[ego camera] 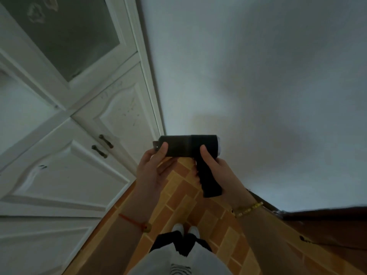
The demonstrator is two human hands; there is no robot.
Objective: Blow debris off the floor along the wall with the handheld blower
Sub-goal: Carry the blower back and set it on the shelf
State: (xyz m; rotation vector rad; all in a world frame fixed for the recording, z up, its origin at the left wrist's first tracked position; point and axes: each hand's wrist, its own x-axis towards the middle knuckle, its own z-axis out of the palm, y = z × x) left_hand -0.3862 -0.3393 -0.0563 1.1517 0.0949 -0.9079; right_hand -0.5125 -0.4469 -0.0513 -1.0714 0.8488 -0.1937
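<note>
1. I am standing on an orange and tan brick-patterned tile floor (178,205), looking down past my own hands to my white shoes (185,229) and dark trouser legs.
2. I am holding a black pistol-shaped handheld blower (188,145) in front of me, up in the air well above the floor, with its round barrel lying level across my view and its handle pointing down towards me.
3. My right hand (216,171) is wrapping around the blower's handle, thumb lying up against the rear part of the barrel, so this hand is gripping the tool firmly.
4. My left hand (153,167) is cupping the nozzle end of the barrel, thumb pressing on the near side and fingers curling underneath; it is grasping the blower too.
5. A yellow beaded bracelet (247,210) is sitting on my right wrist and a red string bracelet with a round charm (137,223) on my left.
6. A plain white wall (258,76) is rising ahead and to my right, meeting the floor along a dark brown skirting strip (321,221).
7. White panelled cabinet doors (69,165) with two small dark metal handles (103,146) are standing to my left, next to the wall.
</note>
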